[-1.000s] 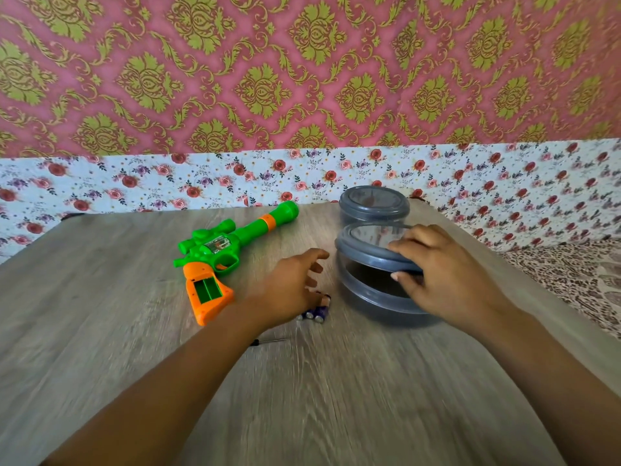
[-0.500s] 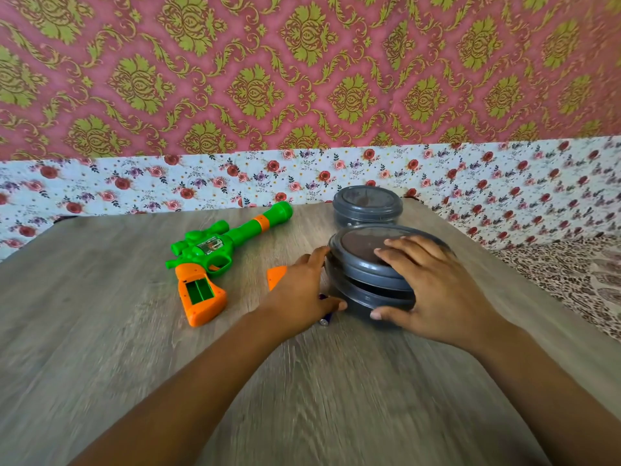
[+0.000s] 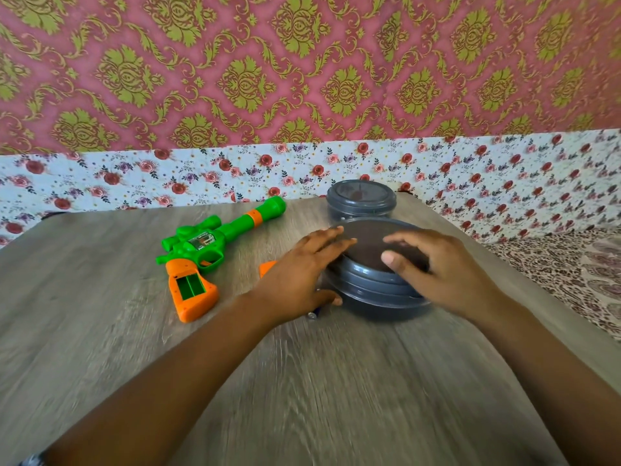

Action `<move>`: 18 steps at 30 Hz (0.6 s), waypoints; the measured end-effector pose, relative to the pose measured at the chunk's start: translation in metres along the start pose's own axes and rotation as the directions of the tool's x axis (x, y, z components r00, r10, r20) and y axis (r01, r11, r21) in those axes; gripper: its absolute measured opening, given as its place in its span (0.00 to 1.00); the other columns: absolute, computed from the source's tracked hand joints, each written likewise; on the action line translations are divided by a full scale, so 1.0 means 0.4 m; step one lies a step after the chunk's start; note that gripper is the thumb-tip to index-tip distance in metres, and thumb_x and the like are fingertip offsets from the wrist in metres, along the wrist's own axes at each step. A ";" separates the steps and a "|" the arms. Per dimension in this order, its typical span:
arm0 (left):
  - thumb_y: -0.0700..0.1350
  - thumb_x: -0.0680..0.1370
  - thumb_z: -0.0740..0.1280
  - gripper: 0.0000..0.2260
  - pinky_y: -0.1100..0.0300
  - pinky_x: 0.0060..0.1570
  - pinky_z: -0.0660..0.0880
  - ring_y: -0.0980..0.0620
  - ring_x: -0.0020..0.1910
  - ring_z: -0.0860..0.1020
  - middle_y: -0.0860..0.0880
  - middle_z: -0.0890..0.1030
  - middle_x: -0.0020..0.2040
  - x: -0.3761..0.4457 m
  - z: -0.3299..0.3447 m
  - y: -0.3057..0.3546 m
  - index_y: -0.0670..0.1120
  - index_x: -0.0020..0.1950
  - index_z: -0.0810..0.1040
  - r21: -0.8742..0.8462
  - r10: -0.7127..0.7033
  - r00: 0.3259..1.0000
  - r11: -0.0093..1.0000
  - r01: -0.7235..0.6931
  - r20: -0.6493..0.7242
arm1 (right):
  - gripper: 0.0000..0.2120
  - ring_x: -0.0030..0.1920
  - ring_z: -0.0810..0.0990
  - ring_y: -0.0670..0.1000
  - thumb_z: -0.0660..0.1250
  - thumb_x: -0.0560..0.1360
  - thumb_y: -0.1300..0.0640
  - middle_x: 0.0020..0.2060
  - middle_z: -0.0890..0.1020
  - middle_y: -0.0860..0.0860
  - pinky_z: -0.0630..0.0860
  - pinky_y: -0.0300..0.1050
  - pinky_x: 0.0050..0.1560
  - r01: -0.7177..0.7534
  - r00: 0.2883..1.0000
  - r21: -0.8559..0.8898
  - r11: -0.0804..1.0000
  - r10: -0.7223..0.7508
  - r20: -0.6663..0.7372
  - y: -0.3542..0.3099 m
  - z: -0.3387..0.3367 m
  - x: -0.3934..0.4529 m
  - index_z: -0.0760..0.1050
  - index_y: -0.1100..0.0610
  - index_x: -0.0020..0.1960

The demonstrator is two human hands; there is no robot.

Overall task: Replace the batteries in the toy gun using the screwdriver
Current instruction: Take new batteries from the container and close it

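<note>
The green and orange toy gun [image 3: 205,245] lies on the wooden table [image 3: 302,398], left of centre. Its battery compartment [image 3: 191,286] in the orange grip is open and shows no batteries. The orange compartment cover [image 3: 267,266] lies just left of my left hand [image 3: 299,274]. A battery [image 3: 314,314] peeks out under that wrist. Both hands rest on the lid of a large grey round container [image 3: 373,290]. My left hand lies on its left rim with straight fingers, and my right hand [image 3: 447,274] presses its right side. No screwdriver shows.
A smaller grey lidded container [image 3: 361,200] stands behind the large one near the table's far edge. A floral wall [image 3: 168,176] runs along the back. Patterned fabric [image 3: 578,274] lies past the table's right edge.
The lid, held tilted above the large container a second ago, now sits flat on it. My left hand moved from the table beside the batteries up onto the lid's left rim.
</note>
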State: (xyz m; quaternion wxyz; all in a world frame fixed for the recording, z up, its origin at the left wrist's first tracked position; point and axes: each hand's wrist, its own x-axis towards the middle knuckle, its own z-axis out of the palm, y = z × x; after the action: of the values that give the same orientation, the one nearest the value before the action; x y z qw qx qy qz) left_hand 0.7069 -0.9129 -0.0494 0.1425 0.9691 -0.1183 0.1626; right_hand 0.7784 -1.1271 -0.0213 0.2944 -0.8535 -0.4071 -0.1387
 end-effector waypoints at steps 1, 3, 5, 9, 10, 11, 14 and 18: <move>0.49 0.70 0.74 0.37 0.66 0.70 0.48 0.51 0.76 0.55 0.50 0.58 0.77 0.009 0.001 -0.001 0.51 0.75 0.60 0.008 0.050 0.999 0.999 -0.050 0.009 | 0.25 0.56 0.78 0.50 0.60 0.74 0.38 0.56 0.81 0.51 0.74 0.46 0.56 -0.042 0.999 -0.010 0.999 0.042 0.004 0.006 0.002 0.016 0.76 0.55 0.60; 0.47 0.72 0.72 0.33 0.64 0.71 0.48 0.51 0.76 0.55 0.49 0.61 0.76 0.017 0.006 0.000 0.50 0.74 0.63 0.005 0.102 0.994 0.995 -0.102 0.031 | 0.27 0.63 0.74 0.52 0.56 0.75 0.39 0.63 0.76 0.52 0.70 0.48 0.62 -0.134 0.986 -0.101 0.986 0.142 0.082 0.019 0.015 0.045 0.72 0.55 0.66; 0.47 0.73 0.71 0.30 0.61 0.72 0.51 0.49 0.75 0.58 0.48 0.64 0.75 0.017 0.020 0.000 0.49 0.73 0.65 -0.003 0.117 0.993 0.993 -0.117 0.013 | 0.29 0.70 0.66 0.52 0.51 0.76 0.37 0.70 0.69 0.52 0.64 0.49 0.68 -0.178 0.956 -0.233 0.956 0.224 0.189 0.029 0.030 0.062 0.66 0.53 0.70; 0.47 0.71 0.71 0.29 0.50 0.69 0.64 0.43 0.70 0.68 0.45 0.71 0.70 0.007 0.060 -0.014 0.46 0.71 0.69 0.059 0.164 0.981 0.986 -0.158 -0.104 | 0.30 0.75 0.53 0.50 0.45 0.77 0.37 0.76 0.56 0.49 0.52 0.50 0.74 -0.160 0.914 -0.369 0.915 0.279 0.295 0.039 0.044 0.064 0.54 0.48 0.75; 0.47 0.71 0.70 0.28 0.50 0.69 0.65 0.43 0.69 0.69 0.45 0.72 0.70 0.008 0.066 -0.016 0.46 0.70 0.70 0.071 0.170 0.978 0.984 -0.162 -0.119 | 0.29 0.75 0.52 0.49 0.45 0.77 0.37 0.76 0.54 0.48 0.51 0.50 0.74 -0.158 0.912 -0.379 0.912 0.282 0.299 0.039 0.044 0.061 0.53 0.48 0.75; 0.47 0.71 0.70 0.28 0.50 0.68 0.66 0.43 0.68 0.70 0.45 0.72 0.69 0.008 0.071 -0.017 0.46 0.70 0.70 0.084 0.174 0.976 0.983 -0.164 -0.130 | 0.29 0.75 0.51 0.50 0.45 0.77 0.37 0.76 0.54 0.48 0.51 0.50 0.74 -0.155 0.912 -0.386 0.909 0.282 0.298 0.039 0.045 0.059 0.52 0.47 0.75; 0.49 0.72 0.66 0.25 0.52 0.66 0.66 0.43 0.66 0.73 0.44 0.74 0.67 0.007 0.081 -0.014 0.45 0.68 0.72 0.131 0.190 0.968 0.977 -0.170 -0.162 | 0.29 0.75 0.52 0.50 0.46 0.77 0.38 0.76 0.54 0.48 0.51 0.51 0.74 -0.140 0.917 -0.399 0.906 0.270 0.294 0.039 0.049 0.056 0.52 0.47 0.75; 0.50 0.73 0.61 0.24 0.60 0.68 0.60 0.44 0.65 0.73 0.44 0.76 0.66 0.004 0.087 -0.016 0.42 0.67 0.73 0.096 0.199 0.960 0.978 -0.183 -0.199 | 0.29 0.75 0.54 0.50 0.46 0.76 0.37 0.75 0.57 0.48 0.54 0.52 0.73 -0.142 0.930 -0.396 0.907 0.259 0.260 0.045 0.055 0.057 0.55 0.47 0.74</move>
State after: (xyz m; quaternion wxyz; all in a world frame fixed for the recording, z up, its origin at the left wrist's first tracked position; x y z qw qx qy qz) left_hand 0.7201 -0.9182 -0.0819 0.1005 0.9356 -0.1897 0.2802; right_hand 0.8069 -1.1085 -0.0348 0.0742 -0.9422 -0.3233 -0.0475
